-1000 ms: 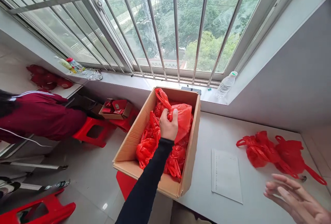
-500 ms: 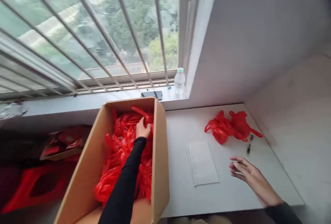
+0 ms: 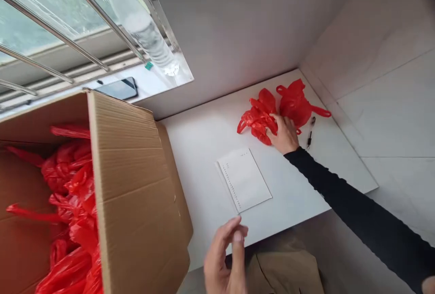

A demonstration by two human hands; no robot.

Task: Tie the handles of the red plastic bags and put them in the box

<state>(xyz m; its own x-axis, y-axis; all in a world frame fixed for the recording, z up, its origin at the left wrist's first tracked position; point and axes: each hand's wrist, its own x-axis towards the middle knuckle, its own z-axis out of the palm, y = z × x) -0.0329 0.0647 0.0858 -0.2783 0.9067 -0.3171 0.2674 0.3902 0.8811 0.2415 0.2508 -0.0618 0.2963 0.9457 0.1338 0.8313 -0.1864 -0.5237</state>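
On the white table (image 3: 200,149), my right hand (image 3: 283,135) has its fingers closed on a crumpled red plastic bag (image 3: 260,115). Another red bag (image 3: 295,103) lies flatter just behind and to the right of that hand. My left hand (image 3: 227,253) is raised near the table's front edge, its fingers apart and nothing in them. A white notebook (image 3: 244,180) lies beyond my left hand. At the left stands a cardboard box (image 3: 136,194) with many red plastic bags (image 3: 76,194) inside.
A black pen (image 3: 311,133) lies right of the bags. On the window sill are a phone (image 3: 120,89) and a clear plastic bottle (image 3: 144,31). Metal bars (image 3: 91,6) cross the window, and walls border the table behind and at right.
The view has swung right and closer to the table. My left hand has come out of the box without a bag. My right hand has reached forward onto the crumpled red bag.
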